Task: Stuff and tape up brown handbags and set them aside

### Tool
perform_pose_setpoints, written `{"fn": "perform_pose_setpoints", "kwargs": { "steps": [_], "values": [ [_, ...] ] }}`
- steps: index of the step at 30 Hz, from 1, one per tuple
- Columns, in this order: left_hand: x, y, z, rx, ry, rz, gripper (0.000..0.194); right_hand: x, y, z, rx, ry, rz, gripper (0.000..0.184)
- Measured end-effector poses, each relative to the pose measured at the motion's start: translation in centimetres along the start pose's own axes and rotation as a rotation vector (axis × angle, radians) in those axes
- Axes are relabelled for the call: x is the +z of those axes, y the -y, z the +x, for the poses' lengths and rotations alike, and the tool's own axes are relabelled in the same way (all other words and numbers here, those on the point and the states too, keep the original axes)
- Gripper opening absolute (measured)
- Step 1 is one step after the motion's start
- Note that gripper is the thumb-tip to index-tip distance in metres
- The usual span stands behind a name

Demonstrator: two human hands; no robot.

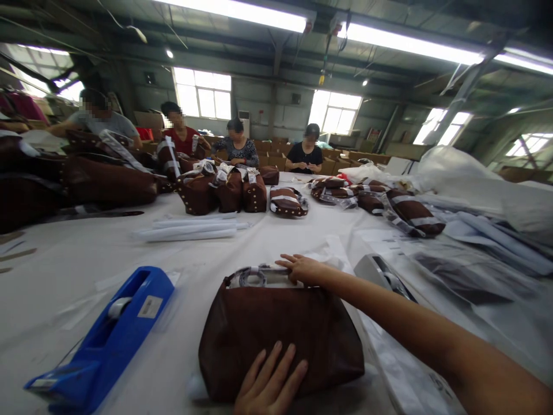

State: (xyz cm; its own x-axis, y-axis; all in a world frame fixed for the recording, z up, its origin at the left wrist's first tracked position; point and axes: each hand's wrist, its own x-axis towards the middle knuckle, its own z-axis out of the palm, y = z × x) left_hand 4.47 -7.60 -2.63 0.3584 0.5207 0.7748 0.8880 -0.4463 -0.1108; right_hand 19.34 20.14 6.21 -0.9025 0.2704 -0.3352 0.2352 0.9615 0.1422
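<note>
Fingers (285, 364) of our left hand (268, 396) spread flat, gripping nothing, on the brown handbag (280, 328) lying on the white-covered table (185, 340); our right hand's (305, 272) half-extend along its top, grip unclear. We're apparently steadying it; next calls for even pressure.

The right hand (305, 271) and forearm (415, 331), right of centre, are bare; the left hand (272, 383), bottom centre, is bare too.

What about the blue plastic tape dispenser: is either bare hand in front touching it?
No, the left hand rests on the dark brown bag and the right hand is at its top, both apart from the dispenser.
</note>
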Motion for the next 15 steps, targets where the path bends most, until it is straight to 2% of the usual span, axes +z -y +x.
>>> {"fn": "perform_pose_setpoints", "kwargs": {
  "steps": [4,7,9,13,15],
  "values": [
    [0.0,0.2,0.3,0.041,-0.005,0.009,0.04,-1.5,-0.1,-0.6,-0.017,0.038,-0.007,0.012],
    [0.6,-0.3,0.5,-0.042,-0.156,-0.025,0.041,-3.5,0.1,-1.7,0.019,-0.006,0.054,0.016],
    [0.9,-0.6,0.7,-0.106,-0.217,-0.054,0.041,-5.0,0.4,-2.5,0.046,-0.061,0.107,0.018],
    [0.5,-0.9,1.0,-0.109,-0.139,-0.076,0.037,-8.0,1.4,-4.0,0.038,-0.165,0.086,0.016],
    [0.3,-0.9,1.0,-0.122,-0.136,-0.08,0.037,-9.3,2.3,-4.9,0.0,-0.224,0.055,0.015]
  ]
}}
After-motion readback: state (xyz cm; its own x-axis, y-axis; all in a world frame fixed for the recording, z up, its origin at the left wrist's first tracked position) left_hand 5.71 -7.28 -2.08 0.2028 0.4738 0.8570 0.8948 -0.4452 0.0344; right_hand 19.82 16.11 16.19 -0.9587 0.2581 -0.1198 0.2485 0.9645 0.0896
